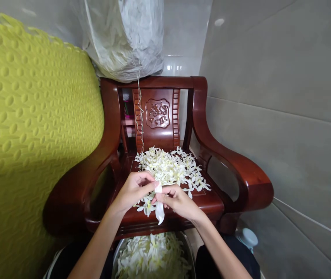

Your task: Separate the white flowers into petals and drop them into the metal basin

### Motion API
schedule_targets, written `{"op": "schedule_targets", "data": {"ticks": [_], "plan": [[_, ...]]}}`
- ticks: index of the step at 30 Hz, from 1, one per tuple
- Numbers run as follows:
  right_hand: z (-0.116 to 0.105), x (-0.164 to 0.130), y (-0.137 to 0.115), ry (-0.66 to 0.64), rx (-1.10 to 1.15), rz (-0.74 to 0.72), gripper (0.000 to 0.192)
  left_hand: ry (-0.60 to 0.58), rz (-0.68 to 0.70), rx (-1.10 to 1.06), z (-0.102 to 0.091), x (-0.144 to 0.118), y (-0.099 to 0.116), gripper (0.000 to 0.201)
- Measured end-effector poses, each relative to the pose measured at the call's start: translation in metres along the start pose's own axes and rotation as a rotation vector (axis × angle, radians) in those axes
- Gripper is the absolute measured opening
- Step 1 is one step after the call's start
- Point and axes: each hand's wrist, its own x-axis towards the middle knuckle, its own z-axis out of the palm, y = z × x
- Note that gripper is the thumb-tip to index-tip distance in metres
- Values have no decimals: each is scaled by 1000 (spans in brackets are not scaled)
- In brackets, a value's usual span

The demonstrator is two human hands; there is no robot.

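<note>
The left hand is curled nearly closed, its thumb and fingertips pinched on the upper end of a long white flower petal near the front edge of the seat of a dark red polished wooden armchair; the right hand meets it from the other side, fingers folded in and gripping the same petal, whose lower end hangs past the seat's front edge. Just behind the hands, a loose heap of white and pale yellow blossoms spreads over the middle and back of the seat, reaching toward its right edge; a few blossoms lie under the left hand at the front edge. The seat's left strip and front right corner are bare wood. The curved armrests close in both sides, so open room lies mainly above the seat and toward the person. Below the front edge, between the person's knees, a round metal basin is filled with more white petals. A pale twine hangs down over the carved chair back from a clear plastic bag of whitish material resting on the top rail. A yellow-green embossed foam mat stands against the left armrest, and grey glossy wall tiles close the right side and back
</note>
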Motion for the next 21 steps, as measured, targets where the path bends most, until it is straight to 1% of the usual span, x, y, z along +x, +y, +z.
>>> {"op": "schedule_targets", "data": {"ticks": [2,3,7,9,11,12,13,14,16,17,19,21], "plan": [[3,0,-4,-1,-14,-9,31,-27,0,-23,-1,0,0,18],[4,1,-6,9,-21,-12,30,-21,3,-27,-1,0,0,18],[2,8,-16,152,-36,-32,30,110,19,-26,-4,1,4,17],[-3,10,-23,209,-55,-37,28,165,32,-39,-9,0,8,21],[-10,10,-30,244,-113,-43,27,209,46,-39,-12,-2,14,22],[-14,10,-33,275,-151,-53,26,208,34,-32,-13,-3,16,18],[-16,10,-34,311,-186,-63,25,182,5,-30,-12,-4,18,13],[-16,10,-35,347,-211,-75,24,137,-39,-36,-10,-4,19,12],[-13,11,-32,404,-209,-94,24,63,-137,-85,-2,-4,19,28],[-10,13,-30,421,-197,-100,26,56,-172,-121,3,-4,18,33],[-2,16,-25,470,-193,-125,23,90,-206,-171,10,-4,16,36],[4,20,-22,519,-193,-159,13,138,-207,-162,13,-3,14,32]]}}
